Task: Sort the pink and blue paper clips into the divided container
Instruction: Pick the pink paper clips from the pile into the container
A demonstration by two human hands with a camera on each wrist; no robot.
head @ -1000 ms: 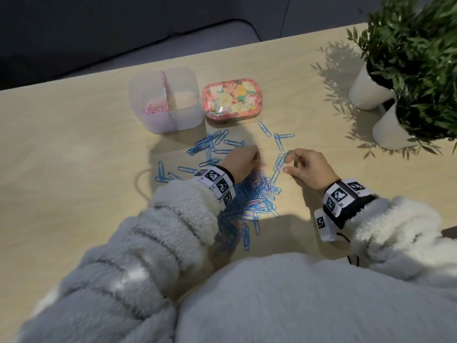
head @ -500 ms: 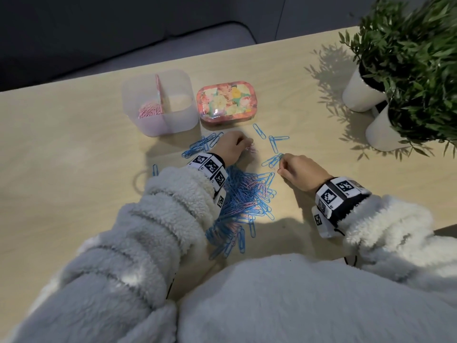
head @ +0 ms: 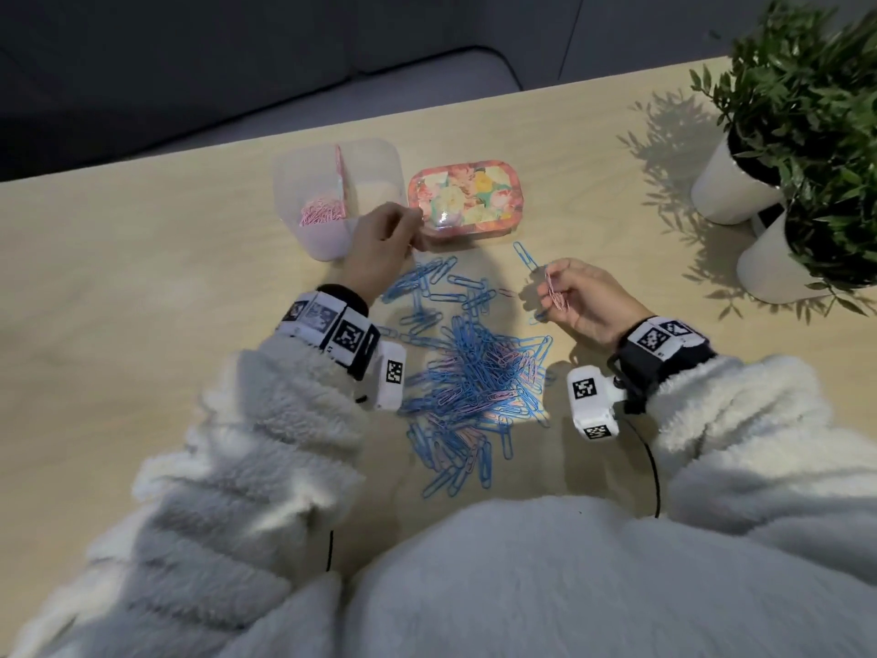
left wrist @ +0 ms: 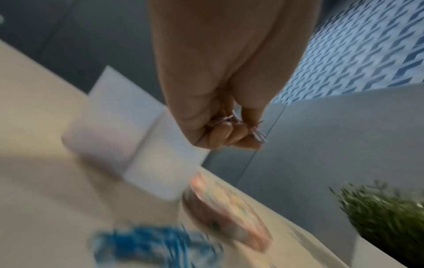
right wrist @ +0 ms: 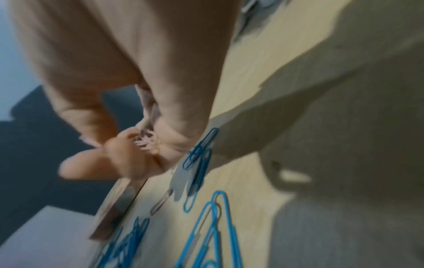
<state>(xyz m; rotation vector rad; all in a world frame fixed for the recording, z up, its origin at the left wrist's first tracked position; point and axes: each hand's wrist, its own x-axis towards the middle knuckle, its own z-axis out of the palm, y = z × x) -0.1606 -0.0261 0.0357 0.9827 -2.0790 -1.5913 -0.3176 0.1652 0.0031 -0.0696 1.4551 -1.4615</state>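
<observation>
Both hands pinch pink paper clips: left hand point(head: 384, 239) beside the divided container point(head: 303, 239) and floral tin point(head: 467, 197), right hand point(head: 581, 296) near potted plants point(head: 807, 111).

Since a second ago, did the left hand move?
Yes. The left hand went from the blue paper clips up to the clear divided plastic container.

Floral tin point(head: 467, 197) on wooden table point(head: 142, 287), two potted plants point(head: 807, 111) in white pots at right

Dim room; a hard light from my right throws sharp plant point(head: 807, 87) shadows across the worktop point(head: 118, 277). Both wrist views motion-blurred.
</observation>
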